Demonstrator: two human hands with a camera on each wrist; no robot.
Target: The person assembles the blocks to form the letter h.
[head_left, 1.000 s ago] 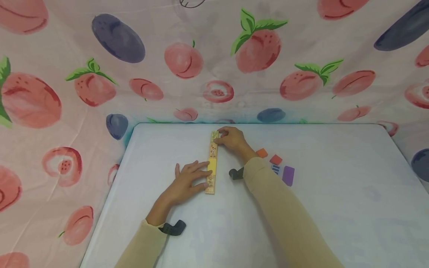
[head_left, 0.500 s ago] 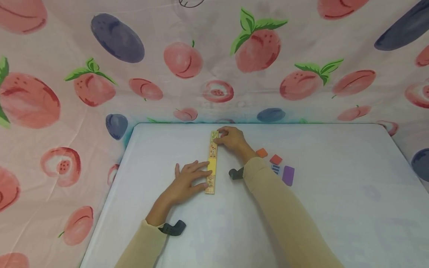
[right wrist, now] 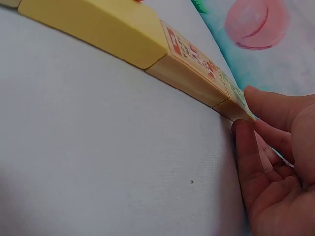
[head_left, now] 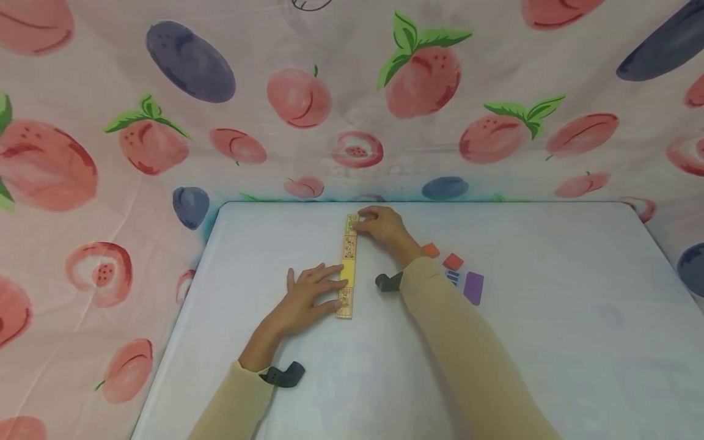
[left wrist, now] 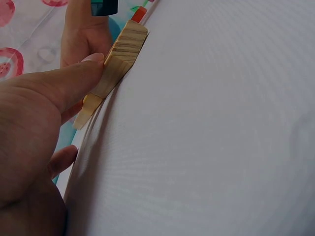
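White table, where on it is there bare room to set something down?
Widest: the table's right side, beyond the purple piece and right sleeve. Also bare: the far left corner, beyond the left hand, and the near strip between the sleeves. Crowded: along the row of blocks, under both hands, and by the red piece.
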